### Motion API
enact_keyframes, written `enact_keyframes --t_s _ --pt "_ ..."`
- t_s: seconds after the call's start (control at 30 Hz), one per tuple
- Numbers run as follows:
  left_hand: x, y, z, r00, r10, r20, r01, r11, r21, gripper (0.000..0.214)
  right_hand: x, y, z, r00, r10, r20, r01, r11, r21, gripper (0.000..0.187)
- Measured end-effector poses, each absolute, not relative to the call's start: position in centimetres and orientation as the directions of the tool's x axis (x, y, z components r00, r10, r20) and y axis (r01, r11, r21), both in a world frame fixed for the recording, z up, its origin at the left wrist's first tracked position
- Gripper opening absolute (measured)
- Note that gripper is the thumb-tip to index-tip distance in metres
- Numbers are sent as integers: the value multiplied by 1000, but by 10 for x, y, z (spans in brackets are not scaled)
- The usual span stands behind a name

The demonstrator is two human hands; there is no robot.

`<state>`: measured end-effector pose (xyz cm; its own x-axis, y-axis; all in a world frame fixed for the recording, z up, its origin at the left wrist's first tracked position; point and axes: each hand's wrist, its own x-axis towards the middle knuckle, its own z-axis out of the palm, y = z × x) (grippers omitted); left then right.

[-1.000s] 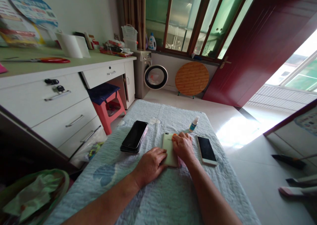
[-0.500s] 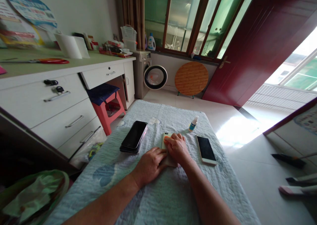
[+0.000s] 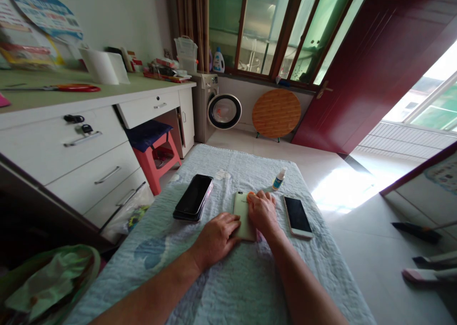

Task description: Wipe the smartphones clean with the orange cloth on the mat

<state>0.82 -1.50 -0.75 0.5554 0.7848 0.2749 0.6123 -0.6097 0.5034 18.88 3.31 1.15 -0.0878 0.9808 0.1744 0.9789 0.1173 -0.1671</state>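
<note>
A pale cream phone [image 3: 244,222] lies back up on the quilted cloth. My left hand [image 3: 219,232] steadies it, fingers on its left edge and thumb by its lower end. Over the phone's upper right side, my right hand [image 3: 263,209] is closed on a small orange pad [image 3: 251,196], mostly hidden under the fingers. A white-capped spray bottle [image 3: 279,178] with a blue label stands just beyond that hand. To the right lies a white phone [image 3: 297,216], dark screen up. On the left, a stack of dark phones [image 3: 193,196] rests on the cloth.
The light blue quilted cloth [image 3: 171,268] covers the table. Left of it are a white desk [image 3: 85,144] with drawers, a pink stool [image 3: 153,163] and a bin [image 3: 85,272]. A washing machine [image 3: 204,110] with its door open and a round wooden tabletop [image 3: 276,113] stand behind.
My right hand has slid a little to the right with the orange pad, uncovering more of the phone's back. My left hand has stayed in place.
</note>
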Motion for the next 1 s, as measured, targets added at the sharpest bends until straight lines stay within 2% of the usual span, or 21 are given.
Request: enact_keyframes --t_s 0.33,0.5,0.63,1.0 --pt "9 -17 -2 550 795 258 610 -593 526 31 182 27 10 -161 961 226 965 202 -169 19" --pt "9 -17 -2 552 790 267 605 -599 524 31 184 28 6 -192 953 233 947 243 -212 19" --pt "9 -17 -3 548 791 273 605 -599 524 30 185 28 6 -187 956 227 941 241 -239 18" --pt "10 -17 -3 551 790 270 593 -598 538 27 183 25 8 -177 963 205 954 219 -204 19"
